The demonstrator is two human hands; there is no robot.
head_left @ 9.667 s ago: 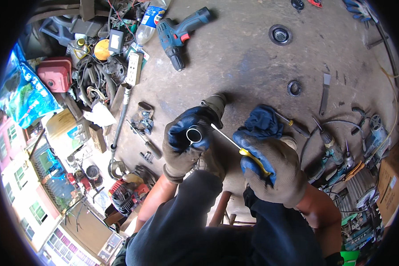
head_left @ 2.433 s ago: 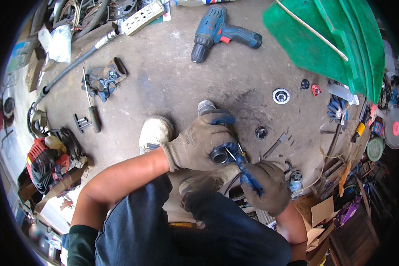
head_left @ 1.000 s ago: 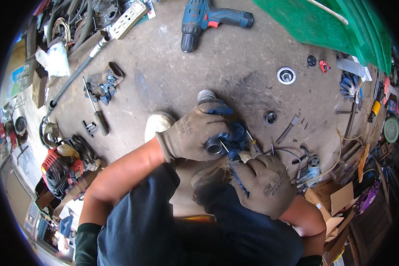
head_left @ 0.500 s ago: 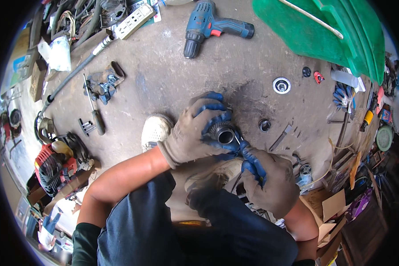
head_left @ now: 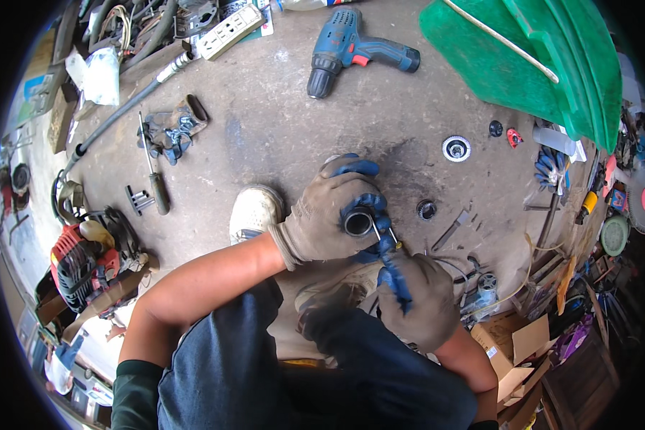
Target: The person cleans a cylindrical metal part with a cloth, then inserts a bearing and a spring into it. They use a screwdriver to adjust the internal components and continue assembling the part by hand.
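Since half a second ago, the right hand [head_left: 421, 299] has shifted left and the left hand's [head_left: 331, 223] fingers have closed further round the tube [head_left: 357, 225]. They hold it narrowly, open end toward the camera, just beyond the right shoe [head_left: 340, 288]. The right fingers are curled round a tool whose thin shaft [head_left: 376, 230] reaches the tube's rim; whether it touches, I cannot tell. Beyond lie a drill [head_left: 355, 47] and a gear [head_left: 456, 149].
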